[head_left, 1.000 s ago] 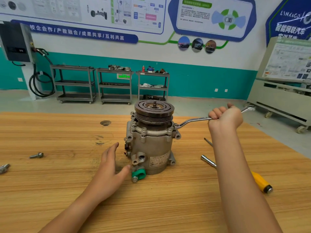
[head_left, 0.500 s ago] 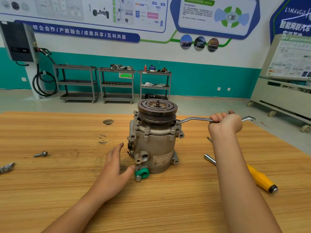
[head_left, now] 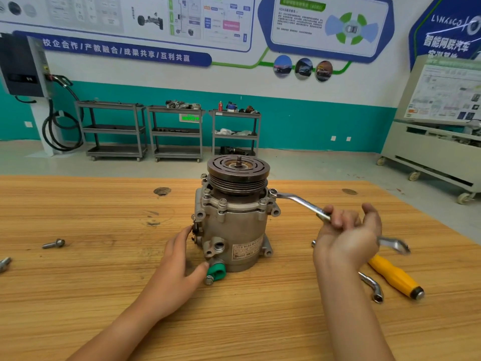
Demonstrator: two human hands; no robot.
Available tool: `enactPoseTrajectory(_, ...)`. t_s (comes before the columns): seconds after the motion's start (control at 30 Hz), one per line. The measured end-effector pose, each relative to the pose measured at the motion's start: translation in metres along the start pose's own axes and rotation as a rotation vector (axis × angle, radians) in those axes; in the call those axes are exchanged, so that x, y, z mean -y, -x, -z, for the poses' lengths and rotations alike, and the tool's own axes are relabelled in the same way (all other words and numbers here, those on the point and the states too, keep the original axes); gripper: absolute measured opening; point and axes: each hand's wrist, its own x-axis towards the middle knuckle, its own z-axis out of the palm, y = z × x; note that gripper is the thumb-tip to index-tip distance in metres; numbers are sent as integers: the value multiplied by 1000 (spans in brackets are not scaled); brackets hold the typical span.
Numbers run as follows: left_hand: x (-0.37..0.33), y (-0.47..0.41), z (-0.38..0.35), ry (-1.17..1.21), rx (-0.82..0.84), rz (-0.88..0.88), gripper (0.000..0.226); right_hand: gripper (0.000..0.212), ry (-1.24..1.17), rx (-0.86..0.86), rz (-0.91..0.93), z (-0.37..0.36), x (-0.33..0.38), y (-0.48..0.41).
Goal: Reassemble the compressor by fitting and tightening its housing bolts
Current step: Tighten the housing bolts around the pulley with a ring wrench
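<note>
Where the right hand (head_left: pixel 348 238) grips the wrench (head_left: pixel 299 201), shaft hidden, far end blurred

The left forearm (head_left: pixel 122 324) and right forearm (head_left: pixel 351 313) show from the near edge, both bare along their whole visible length, wrists included. The left hand (head_left: pixel 179 256) and right hand (head_left: pixel 346 238) are bare as well. The right hand's fingers (head_left: pixel 335 220) are blurred, so finer detail there cannot be told.

Dull metal on your grained wood table (head_left: pixel 104 295)
Your compressor (head_left: pixel 234 230) is matt cast metal, its cap (head_left: pixel 216 270) smooth green plastic; your wrench (head_left: pixel 286 196) is glossy chrome.
</note>
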Motion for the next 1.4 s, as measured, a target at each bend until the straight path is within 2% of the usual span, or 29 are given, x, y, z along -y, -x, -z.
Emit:
enactPoseTrajectory(0.17,0,0,0,-7,-6,1,80,23,-9,-9,-13,20,5,37)
enactPoseTrajectory(0.27,-1,1,0,-11,4,2,80,22,-128,-33,-122,1,26,21)
enactPoseTrajectory(0.37,-2,1,0,1,-12,5,79,24,-206,-13,-150,-24,40,-5)
enactPoseTrajectory(0.6,-1,1,2,7,-18,9,80,33,57,-31,-176,-48,21,-34)
enactPoseTrajectory(0.73,-1,1,2,7,-9,10,80,28,138,-38,-96,-45,12,-37)
enactPoseTrajectory(0.83,0,1,2,3,-10,11,80,20,271,39,38,-43,9,-35)
enactPoseTrajectory(1.03,1,0,1,-10,-7,8,79,22,543,288,180,-38,14,-40)
enactPoseTrajectory(1.17,0,0,1,-17,3,9,79,19,741,518,51,-29,11,-41)
enactPoseTrajectory(1.23,0,0,1,-15,7,12,79,19,714,626,-83,-24,6,-39)
enactPoseTrajectory(1.33,0,0,1,-6,2,14,79,21,561,652,-227,-12,3,-33)
enactPoseTrajectory(1.4,-1,0,1,-5,-2,13,80,25,490,608,-239,-3,1,-27)
